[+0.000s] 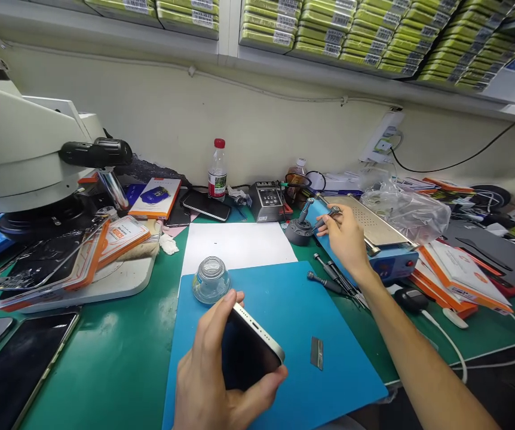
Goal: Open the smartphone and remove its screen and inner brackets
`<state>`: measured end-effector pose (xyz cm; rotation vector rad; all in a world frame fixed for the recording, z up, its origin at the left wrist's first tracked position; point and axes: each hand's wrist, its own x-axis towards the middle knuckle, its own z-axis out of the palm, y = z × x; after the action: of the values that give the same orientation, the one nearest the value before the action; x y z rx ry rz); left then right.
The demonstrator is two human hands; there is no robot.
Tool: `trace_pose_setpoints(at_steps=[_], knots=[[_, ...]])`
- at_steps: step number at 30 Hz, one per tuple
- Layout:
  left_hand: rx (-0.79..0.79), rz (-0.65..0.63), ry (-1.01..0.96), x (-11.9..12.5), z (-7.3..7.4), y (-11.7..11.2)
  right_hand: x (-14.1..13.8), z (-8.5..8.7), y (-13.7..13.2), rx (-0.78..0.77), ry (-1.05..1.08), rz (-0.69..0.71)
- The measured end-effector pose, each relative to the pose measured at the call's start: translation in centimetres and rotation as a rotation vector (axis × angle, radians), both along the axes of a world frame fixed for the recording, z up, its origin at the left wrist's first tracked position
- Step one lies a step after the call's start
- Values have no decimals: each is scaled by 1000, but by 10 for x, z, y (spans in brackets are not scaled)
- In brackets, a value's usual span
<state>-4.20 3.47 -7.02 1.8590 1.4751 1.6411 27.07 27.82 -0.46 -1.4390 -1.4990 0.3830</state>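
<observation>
My left hand point(215, 370) is closed around a smartphone point(253, 343), held tilted over the blue mat point(329, 370) near the front edge. My right hand point(345, 239) reaches back and pinches a small screwdriver point(328, 214) at the round grey tool stand point(299, 232), beside the blue heating plate machine point(374, 230). Several more screwdrivers point(333, 278) lie on the table just under my right wrist. A small glass jar point(211, 279) stands on the far left corner of the blue mat. A thin metal blade point(316, 352) lies on the mat to the right of the phone.
A white microscope point(24, 149) stands at the left over stacked phone screens and orange packets point(118, 236). White paper point(237, 245), a red-capped bottle point(217, 170), a small meter point(269, 203), a plastic bag point(403, 209), cables and dark phones point(20, 364) crowd the green table.
</observation>
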Motion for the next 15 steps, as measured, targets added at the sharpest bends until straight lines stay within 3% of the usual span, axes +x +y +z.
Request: trace_pose_setpoints(at_steps=[6, 15], knots=[[-19, 10, -5, 1, 3, -2, -1, 3, -4, -13, -9, 26], [6, 18, 2, 0, 1, 0, -5, -9, 2, -53, -87, 38]])
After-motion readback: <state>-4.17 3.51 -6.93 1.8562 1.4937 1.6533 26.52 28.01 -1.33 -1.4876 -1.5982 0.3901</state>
